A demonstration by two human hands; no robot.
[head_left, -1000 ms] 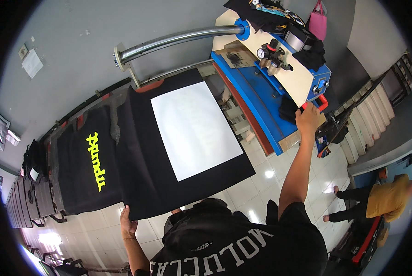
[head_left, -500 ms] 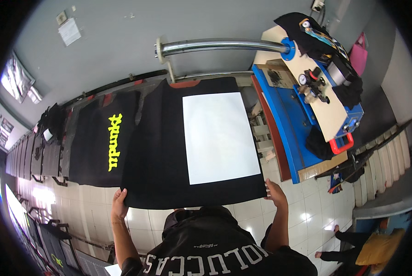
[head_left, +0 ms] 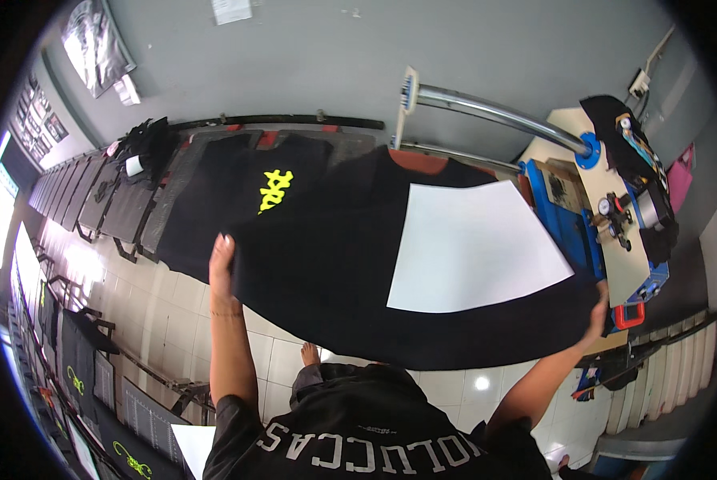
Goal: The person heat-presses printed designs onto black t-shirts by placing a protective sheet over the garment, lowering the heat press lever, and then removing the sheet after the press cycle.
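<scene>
Head view: at centre frame, the black shirt (head_left: 318, 264) is held at both hem ends by left grip (head_left: 223, 264) and right grip (head_left: 597, 310), likely to spread it beneath the white sheet (head_left: 478, 248)

White letters (head_left: 354, 458) mark the worn shirt (head_left: 390, 400), yellow lettering (head_left: 275, 190) a black garment (head_left: 214, 200).

Beyond the left hand (head_left: 222, 266) and out to its left, the worktop (head_left: 126, 210), a row of dark boards, carries a yellow-lettered shirt (head_left: 206, 196) and, farther left, a dark cloth heap (head_left: 144, 144). Rightward, between the hands, a held black shirt (head_left: 318, 268) bears a white sheet (head_left: 478, 248).
</scene>
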